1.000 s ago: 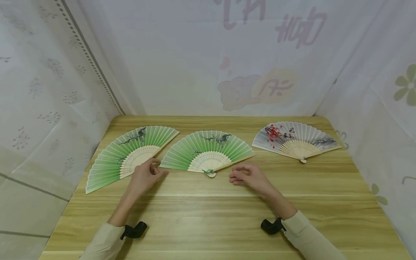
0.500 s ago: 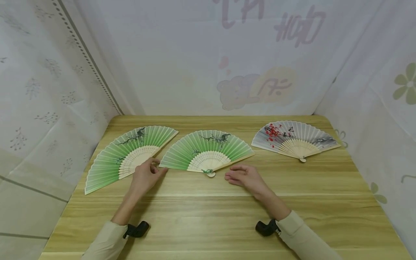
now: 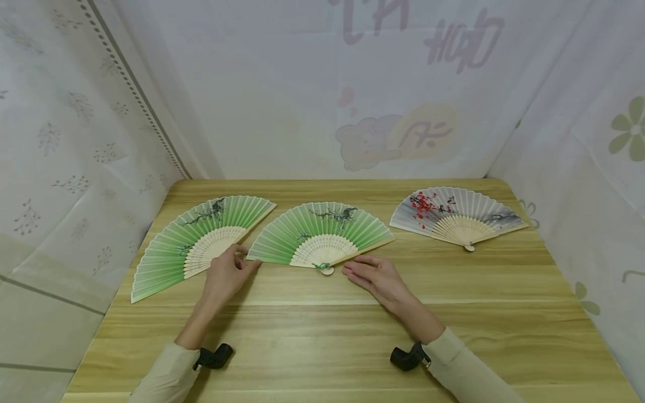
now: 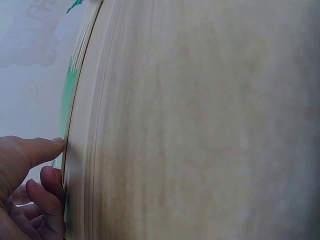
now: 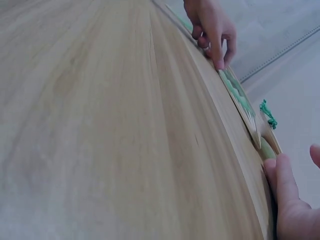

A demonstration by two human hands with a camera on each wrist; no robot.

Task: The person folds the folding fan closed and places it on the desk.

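Three spread folding fans lie on the wooden table. In the head view, the middle green folding fan [image 3: 322, 224] has a green cord at its pivot. My left hand [image 3: 227, 274] pinches its left corner between thumb and curled fingers. That hand overlaps the lower edge of the left green fan [image 3: 201, 240]. At the middle fan's right guard stick, my right hand [image 3: 380, 282] lies with fingers fairly straight, fingertips at the stick's underside. In the right wrist view, the right thumb [image 5: 315, 154] stands apart from the fan. A grey fan [image 3: 461, 215] with red blossoms lies at the right.
The wooden table [image 3: 312, 347] reaches back to a pale printed curtain [image 3: 272, 101]. More patterned cloth hangs at the left and right sides. A black wrist camera [image 3: 215, 356] sits at the left cuff, another black camera [image 3: 407, 356] at the right cuff.
My right hand has moved left to the middle fan's guard stick, and its fingers have straightened. My left thumb has moved slightly up to the fan's corner. The fans keep their places.
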